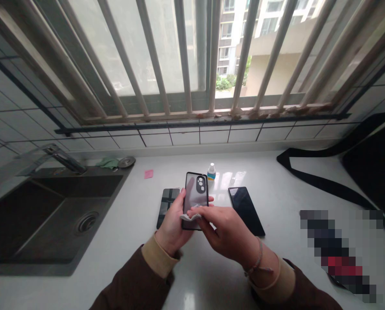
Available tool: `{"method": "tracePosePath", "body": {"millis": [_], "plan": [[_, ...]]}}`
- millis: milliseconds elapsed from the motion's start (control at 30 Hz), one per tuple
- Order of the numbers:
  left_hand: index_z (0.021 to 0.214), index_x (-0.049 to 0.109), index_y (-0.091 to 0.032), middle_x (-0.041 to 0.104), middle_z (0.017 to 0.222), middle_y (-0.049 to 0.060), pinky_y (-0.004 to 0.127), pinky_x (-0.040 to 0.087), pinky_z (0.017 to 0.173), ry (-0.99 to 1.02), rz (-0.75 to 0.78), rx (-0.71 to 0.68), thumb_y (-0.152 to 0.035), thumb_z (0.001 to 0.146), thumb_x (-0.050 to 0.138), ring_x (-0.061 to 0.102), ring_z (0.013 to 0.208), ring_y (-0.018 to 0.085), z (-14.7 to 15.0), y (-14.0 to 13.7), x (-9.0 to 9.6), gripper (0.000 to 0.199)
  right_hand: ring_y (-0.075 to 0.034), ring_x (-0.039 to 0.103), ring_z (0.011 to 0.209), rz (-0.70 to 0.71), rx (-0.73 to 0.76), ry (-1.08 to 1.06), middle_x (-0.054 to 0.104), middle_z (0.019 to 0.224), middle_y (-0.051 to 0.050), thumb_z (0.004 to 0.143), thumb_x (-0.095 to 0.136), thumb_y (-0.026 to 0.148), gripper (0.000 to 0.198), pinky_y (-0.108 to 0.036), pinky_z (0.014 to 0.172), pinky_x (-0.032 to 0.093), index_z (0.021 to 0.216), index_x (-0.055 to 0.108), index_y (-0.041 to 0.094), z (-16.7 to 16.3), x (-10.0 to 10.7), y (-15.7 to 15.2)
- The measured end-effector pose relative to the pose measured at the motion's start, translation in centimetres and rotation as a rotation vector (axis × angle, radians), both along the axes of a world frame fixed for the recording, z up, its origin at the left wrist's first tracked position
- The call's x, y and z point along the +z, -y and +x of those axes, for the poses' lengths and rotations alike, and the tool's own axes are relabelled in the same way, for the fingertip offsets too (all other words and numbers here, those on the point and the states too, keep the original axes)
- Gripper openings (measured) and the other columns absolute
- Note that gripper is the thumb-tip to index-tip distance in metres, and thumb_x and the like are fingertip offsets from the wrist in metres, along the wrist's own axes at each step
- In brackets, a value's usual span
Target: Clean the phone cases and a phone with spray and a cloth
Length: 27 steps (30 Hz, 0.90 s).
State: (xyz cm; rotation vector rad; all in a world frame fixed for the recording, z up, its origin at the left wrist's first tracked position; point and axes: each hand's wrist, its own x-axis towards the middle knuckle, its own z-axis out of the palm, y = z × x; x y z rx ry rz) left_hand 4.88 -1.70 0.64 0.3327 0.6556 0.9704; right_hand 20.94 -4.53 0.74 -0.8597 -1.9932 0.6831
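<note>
A see-through phone case (194, 191) with a black rim and a camera cutout is held up over the counter. My left hand (173, 221) grips it from the left and behind, fingers showing dimly through its back. Pinched in my right hand (225, 228) is a small white cloth (190, 216), pressed against the case's lower part. Behind my left hand lies a dark phone (167, 206), partly covered by it. To the right of my right hand a black tablet-like slab (248, 211) rests flat. A small white bottle with a blue label (211, 172) stands just behind the case.
A grey sink (72, 269) with a faucet (66, 159) is on the left, a metal strainer (126, 162) and green cloth (108, 163) at its back edge. A pink paper (148, 174) lies nearby. At right are a black strap (324, 183) and a blurred-out object (337, 254).
</note>
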Motion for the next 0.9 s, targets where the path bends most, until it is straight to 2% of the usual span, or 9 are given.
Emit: {"method": "tracePosePath", "body": {"millis": [100, 167, 233, 300, 400, 533, 667, 767, 900], "plan": [[0.135, 0.072, -0.009, 0.08, 0.118, 0.018, 0.046, 0.057, 0.106, -0.015, 0.042, 0.031, -0.047, 0.113, 0.037, 0.076, 0.112, 0.031, 0.0, 0.0, 0.2, 0.056, -0.023, 0.077, 0.087, -0.305, -0.181, -0.298, 0.082, 0.098, -0.005, 0.109, 0.057, 0.036, 0.028, -0.035, 0.078, 0.064, 0.118, 0.08, 0.023, 0.4, 0.0, -0.5], [0.138, 0.07, -0.01, 0.08, 0.117, 0.019, 0.049, 0.06, 0.098, -0.029, 0.058, -0.015, -0.048, 0.112, 0.037, 0.077, 0.102, 0.031, -0.1, 0.1, 0.2, 0.057, -0.023, 0.076, 0.089, -0.448, -0.321, -0.549, 0.082, 0.099, -0.006, 0.108, 0.059, 0.044, 0.034, -0.035, 0.08, 0.064, 0.119, 0.08, 0.021, 0.9, -0.2, -1.3], [0.139, 0.068, -0.009, 0.078, 0.115, 0.023, 0.049, 0.062, 0.09, -0.046, 0.069, -0.097, -0.053, 0.112, 0.036, 0.077, 0.095, 0.032, -0.3, 0.4, 0.3, 0.061, -0.025, 0.076, 0.096, -0.492, -0.428, -0.747, 0.082, 0.108, -0.008, 0.107, 0.06, 0.048, 0.037, -0.039, 0.086, 0.064, 0.123, 0.078, 0.02, 1.4, -0.4, -2.0], [0.14, 0.068, -0.007, 0.077, 0.115, 0.025, 0.048, 0.063, 0.086, -0.045, 0.083, -0.172, -0.055, 0.111, 0.036, 0.077, 0.094, 0.032, -0.3, 0.7, 0.4, 0.064, -0.027, 0.076, 0.097, -0.427, -0.529, -0.723, 0.082, 0.109, -0.008, 0.105, 0.064, 0.047, 0.036, -0.043, 0.089, 0.064, 0.124, 0.079, 0.021, 1.9, -0.3, -2.3], [0.135, 0.071, -0.008, 0.077, 0.113, 0.023, 0.046, 0.064, 0.083, -0.025, 0.083, -0.266, -0.057, 0.111, 0.037, 0.077, 0.093, 0.031, -0.2, 1.2, 0.2, 0.064, -0.031, 0.076, 0.109, -0.14, -0.599, -0.391, 0.083, 0.117, -0.008, 0.104, 0.066, 0.037, 0.029, -0.048, 0.103, 0.06, 0.126, 0.081, 0.026, 2.1, -0.3, -2.0], [0.118, 0.077, -0.009, 0.079, 0.103, 0.019, 0.047, 0.066, 0.076, -0.045, 0.042, -0.293, -0.053, 0.111, 0.041, 0.077, 0.085, 0.029, -0.1, 1.4, -0.7, 0.057, -0.03, 0.072, 0.129, 0.146, -0.404, -0.026, 0.077, 0.136, -0.009, 0.103, 0.057, 0.019, 0.037, -0.052, 0.119, 0.053, 0.133, 0.078, 0.027, 1.2, -1.4, -1.8], [0.118, 0.078, -0.012, 0.081, 0.099, 0.016, 0.044, 0.067, 0.071, -0.053, 0.025, -0.265, -0.05, 0.11, 0.048, 0.078, 0.076, 0.026, -0.1, 1.3, -1.4, 0.048, -0.029, 0.07, 0.133, 0.194, -0.368, 0.103, 0.073, 0.142, -0.011, 0.103, 0.052, 0.012, 0.04, -0.059, 0.123, 0.048, 0.133, 0.075, 0.024, 0.5, -2.4, -2.0], [0.126, 0.075, -0.014, 0.081, 0.098, 0.015, 0.044, 0.067, 0.069, -0.046, 0.031, -0.267, -0.05, 0.11, 0.049, 0.078, 0.074, 0.027, -0.1, 1.2, -1.5, 0.047, -0.028, 0.07, 0.134, 0.207, -0.331, 0.112, 0.074, 0.141, -0.012, 0.103, 0.049, 0.009, 0.039, -0.056, 0.122, 0.05, 0.129, 0.076, 0.023, 0.5, -2.4, -2.1], [0.136, 0.071, -0.013, 0.081, 0.11, 0.015, 0.041, 0.064, 0.089, 0.042, 0.03, -0.141, -0.044, 0.112, 0.047, 0.08, 0.092, 0.026, 0.3, 0.8, -1.3, 0.045, -0.027, 0.07, 0.135, 0.211, -0.209, 0.128, 0.074, 0.14, -0.013, 0.103, 0.05, 0.008, 0.039, -0.053, 0.122, 0.052, 0.13, 0.075, 0.021, 0.3, -2.0, -1.7]]}}
